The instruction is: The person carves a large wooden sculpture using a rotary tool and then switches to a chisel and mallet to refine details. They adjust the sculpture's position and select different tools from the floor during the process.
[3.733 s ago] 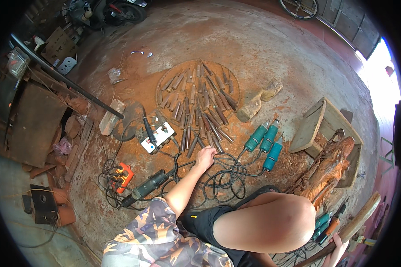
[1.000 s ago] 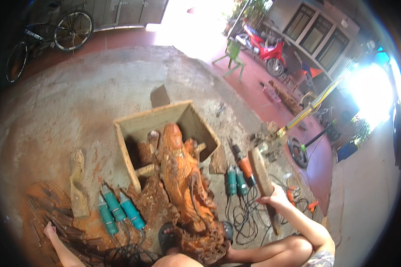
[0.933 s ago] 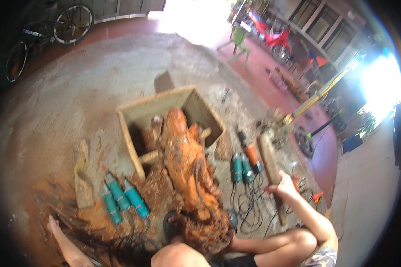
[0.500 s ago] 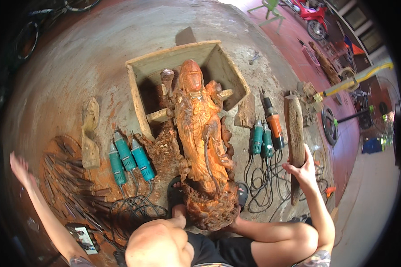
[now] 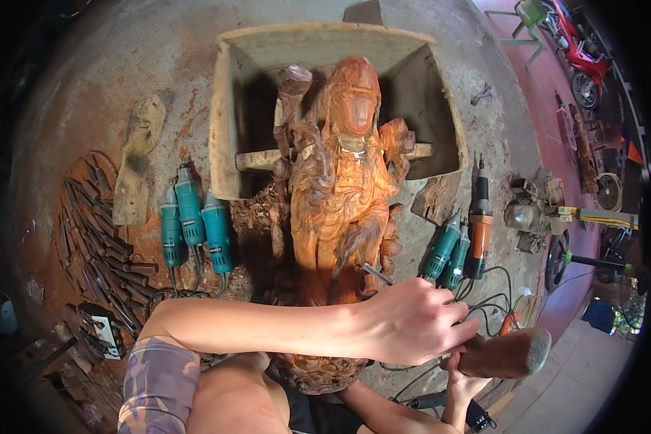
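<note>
A carved orange-brown wooden statue [image 5: 351, 181] lies before me, its head end propped in a wooden box [image 5: 228, 130]. My left forearm crosses its lower part. My left hand [image 5: 416, 322] is closed, and a thin metal chisel [image 5: 376, 275] sticks out from it toward the statue's lower folds; its handle is hidden. Just beyond, at the lower right, my right hand [image 5: 459, 383] is wrapped round a thick wooden club [image 5: 506, 354], whose worn blunt end faces right. The club and the left hand's fingers overlap in view; whether they touch I cannot tell.
Teal die grinders [image 5: 190, 213] lie left of the statue, near many chisels [image 5: 101, 239] fanned out on the floor. More teal grinders [image 5: 441, 249] and an orange power tool [image 5: 480, 239] with tangled cables lie to the right. A wood piece [image 5: 134, 166] lies at left.
My left hand has swung from the far left across the statue to the right and now holds a chisel. The club has tipped from upright and come lower and nearer in my right hand.
</note>
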The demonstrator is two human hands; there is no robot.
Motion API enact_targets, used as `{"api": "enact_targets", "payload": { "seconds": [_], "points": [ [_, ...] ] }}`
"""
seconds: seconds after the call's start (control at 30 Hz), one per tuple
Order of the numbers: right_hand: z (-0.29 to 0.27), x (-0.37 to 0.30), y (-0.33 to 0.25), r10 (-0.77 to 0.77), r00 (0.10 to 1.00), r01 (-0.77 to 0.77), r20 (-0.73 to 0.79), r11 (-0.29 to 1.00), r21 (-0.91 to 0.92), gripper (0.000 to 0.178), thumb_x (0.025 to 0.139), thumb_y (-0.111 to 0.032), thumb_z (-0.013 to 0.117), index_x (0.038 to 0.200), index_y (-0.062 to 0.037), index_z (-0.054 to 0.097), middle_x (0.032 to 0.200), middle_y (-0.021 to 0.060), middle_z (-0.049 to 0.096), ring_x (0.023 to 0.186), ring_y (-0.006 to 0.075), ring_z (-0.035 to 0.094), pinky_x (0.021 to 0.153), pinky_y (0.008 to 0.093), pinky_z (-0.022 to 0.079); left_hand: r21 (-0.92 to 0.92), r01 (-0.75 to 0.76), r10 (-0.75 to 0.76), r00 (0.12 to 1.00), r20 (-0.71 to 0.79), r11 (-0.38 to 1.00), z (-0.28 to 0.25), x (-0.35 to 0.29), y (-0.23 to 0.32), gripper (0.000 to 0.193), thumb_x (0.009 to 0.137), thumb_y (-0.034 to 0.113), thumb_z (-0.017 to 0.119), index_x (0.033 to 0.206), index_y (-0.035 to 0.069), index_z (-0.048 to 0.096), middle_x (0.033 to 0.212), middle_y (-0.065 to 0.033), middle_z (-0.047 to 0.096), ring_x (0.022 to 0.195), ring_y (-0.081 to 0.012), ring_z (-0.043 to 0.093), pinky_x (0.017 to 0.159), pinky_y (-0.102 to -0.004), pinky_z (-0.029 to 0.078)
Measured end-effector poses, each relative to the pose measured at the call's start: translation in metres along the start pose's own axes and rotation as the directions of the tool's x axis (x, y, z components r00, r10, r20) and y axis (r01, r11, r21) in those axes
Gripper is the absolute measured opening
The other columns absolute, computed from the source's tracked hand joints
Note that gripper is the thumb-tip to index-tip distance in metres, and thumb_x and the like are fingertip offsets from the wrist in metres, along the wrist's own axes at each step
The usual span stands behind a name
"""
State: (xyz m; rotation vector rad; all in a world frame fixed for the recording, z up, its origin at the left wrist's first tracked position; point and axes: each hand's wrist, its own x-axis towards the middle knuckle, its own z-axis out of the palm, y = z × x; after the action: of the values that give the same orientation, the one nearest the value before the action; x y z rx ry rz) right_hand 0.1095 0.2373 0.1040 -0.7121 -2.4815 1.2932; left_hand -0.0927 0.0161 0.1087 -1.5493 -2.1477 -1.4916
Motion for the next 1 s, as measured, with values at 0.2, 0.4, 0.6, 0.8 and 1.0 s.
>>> {"api": "enact_targets", "payload": {
  "seconds": [0.2, 0.4, 0.6, 0.8, 1.0],
  "points": [
    [-0.001, 0.01, 0.02, 0.121, 0.979, -0.124, 0.162, 0.992, 0.01, 0.055, 0.074, -0.015, 0.085, 0.119, 0.0017, 0.058, 0.11, 0.0054, 0.061, 0.092, 0.0133, 0.06, 0.079, 0.0287, 0.052, 0.014, -0.032, 0.034, 0.993, -0.111, 0.999, 0.014, -0.013, -0.018, 0.033, 0.078, 0.023, 0.069, 0.108, 0.007, 0.068, 0.079, 0.0021, 0.053, 0.069, -0.0108, 0.054, 0.049, -0.0211, 0.042],
    [0.005, 0.022, 0.017, 0.176, 0.981, -0.185, 0.08, 0.973, 0.139, 0.058, 0.07, -0.006, 0.085, 0.118, -0.0023, 0.055, 0.108, 0.007, 0.062, 0.092, 0.0151, 0.061, 0.084, 0.0318, 0.051, 0.01, -0.063, 0.064, 0.994, -0.093, 0.998, 0.011, -0.013, -0.016, 0.041, 0.078, 0.016, 0.065, 0.119, 0.006, 0.066, 0.093, -0.0004, 0.057, 0.076, -0.0126, 0.057, 0.05, -0.0223, 0.045],
    [0.009, 0.02, 0.008, 0.198, 0.974, -0.22, 0.114, 0.947, 0.235, 0.057, 0.066, -0.003, 0.086, 0.114, -0.0023, 0.055, 0.101, 0.0063, 0.062, 0.088, 0.0151, 0.06, 0.079, 0.0308, 0.05, -0.054, 0.001, -0.005, 0.997, -0.08, 0.999, 0.013, -0.019, -0.026, 0.038, 0.078, 0.019, 0.069, 0.112, 0.004, 0.069, 0.084, 0.0021, 0.056, 0.06, -0.0098, 0.055, 0.049, -0.0237, 0.045],
    [0.014, 0.02, 0.003, 0.195, 0.977, -0.21, 0.089, 0.957, 0.201, 0.056, 0.064, -0.002, 0.088, 0.109, -0.0002, 0.056, 0.098, 0.0084, 0.062, 0.085, 0.0167, 0.061, 0.077, 0.0308, 0.051, -0.147, 0.043, -0.054, 0.996, -0.069, 0.988, 0.014, -0.022, -0.03, 0.039, 0.081, 0.036, 0.073, 0.104, 0.004, 0.068, 0.073, 0.0017, 0.053, 0.061, -0.0131, 0.055, 0.049, -0.0279, 0.044],
    [0.019, 0.019, 0.0, 0.149, 0.989, -0.15, 0.019, 0.964, 0.222, 0.049, 0.066, 0.0, 0.085, 0.106, -0.0008, 0.058, 0.095, 0.0081, 0.063, 0.084, 0.0163, 0.062, 0.077, 0.0316, 0.052, -0.141, -0.018, 0.004, 0.995, -0.102, 0.99, 0.014, -0.023, -0.033, 0.039, 0.082, 0.04, 0.072, 0.098, 0.005, 0.067, 0.072, 0.0017, 0.052, 0.06, -0.0129, 0.054, 0.047, -0.0281, 0.042]
  ]
}}
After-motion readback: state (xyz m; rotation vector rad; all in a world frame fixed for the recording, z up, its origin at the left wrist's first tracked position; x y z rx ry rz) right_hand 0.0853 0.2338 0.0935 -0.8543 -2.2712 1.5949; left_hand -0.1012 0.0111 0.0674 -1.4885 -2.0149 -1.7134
